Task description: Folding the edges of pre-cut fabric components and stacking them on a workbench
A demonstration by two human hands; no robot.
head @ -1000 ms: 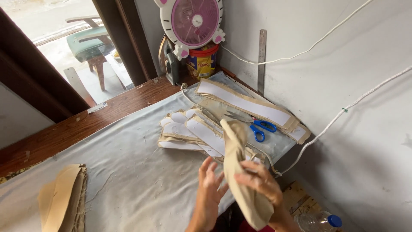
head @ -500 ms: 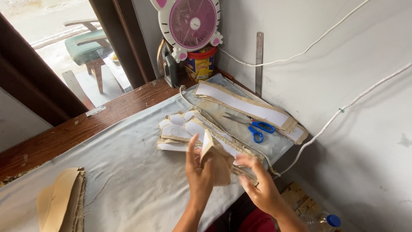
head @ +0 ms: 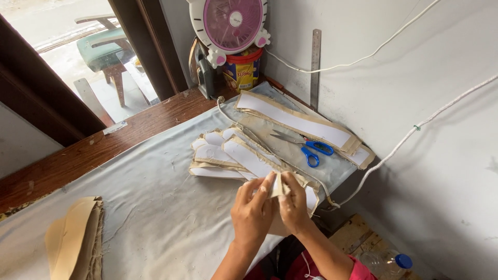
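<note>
My left hand (head: 252, 211) and my right hand (head: 293, 203) pinch a folded tan fabric piece with white lining (head: 276, 185) between them, just above the table's near right edge. Directly beyond my hands lies a fanned stack of similar tan-and-white pieces (head: 228, 155). Blue-handled scissors (head: 306, 147) rest a little further right on a tan sheet. A long tan strip with a white centre (head: 301, 122) lies along the wall.
Grey cloth (head: 150, 207) covers the wooden table (head: 67, 161). A pile of tan fabric (head: 72, 238) sits at the near left. A pink fan (head: 232, 22), a yellow can (head: 243, 72), a steel ruler (head: 315, 57) and white cords stand by the wall. A plastic bottle (head: 386, 263) lies below.
The long fabric piece that my hands held upright has been folded down small and brought low between both hands, closer to the stack.
</note>
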